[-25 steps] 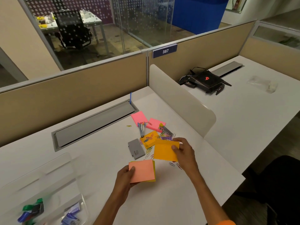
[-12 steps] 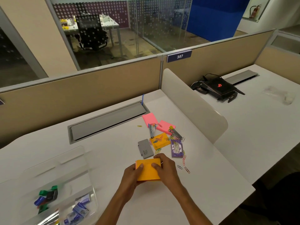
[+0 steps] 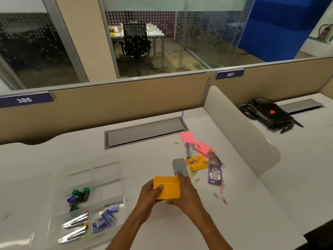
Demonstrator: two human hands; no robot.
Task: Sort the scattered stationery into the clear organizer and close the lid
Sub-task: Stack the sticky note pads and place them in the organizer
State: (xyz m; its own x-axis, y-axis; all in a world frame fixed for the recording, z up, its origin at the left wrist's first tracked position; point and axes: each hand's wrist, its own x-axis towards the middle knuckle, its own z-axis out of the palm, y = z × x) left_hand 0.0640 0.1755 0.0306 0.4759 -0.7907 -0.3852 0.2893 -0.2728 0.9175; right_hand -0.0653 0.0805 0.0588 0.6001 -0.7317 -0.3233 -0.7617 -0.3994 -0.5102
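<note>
An orange sticky-note pad (image 3: 167, 188) is held low over the white desk between my left hand (image 3: 149, 193) and my right hand (image 3: 185, 193). The clear organizer (image 3: 108, 177) stands open at the lower left, its lid (image 3: 23, 195) lying flat to its left. Its compartments hold binder clips (image 3: 79, 196), staplers (image 3: 75, 228) and small blue staple boxes (image 3: 106, 217). Beyond my hands lie two pink pads (image 3: 188, 138), a second orange pad (image 3: 197, 163), a grey box (image 3: 180, 166), a purple box (image 3: 215, 174), staple removers (image 3: 189, 149) and several loose paper clips (image 3: 222, 190).
A grey cable-tray cover (image 3: 144, 132) is set into the desk behind the pile. A white curved divider (image 3: 239, 130) separates the right-hand desk, where a black laptop (image 3: 272, 116) sits. Tan partition panels (image 3: 111, 107) run along the back.
My right hand brought the orange pad onto the stack in my left hand, and both now hold it together. The view has swung left, showing more of the organizer.
</note>
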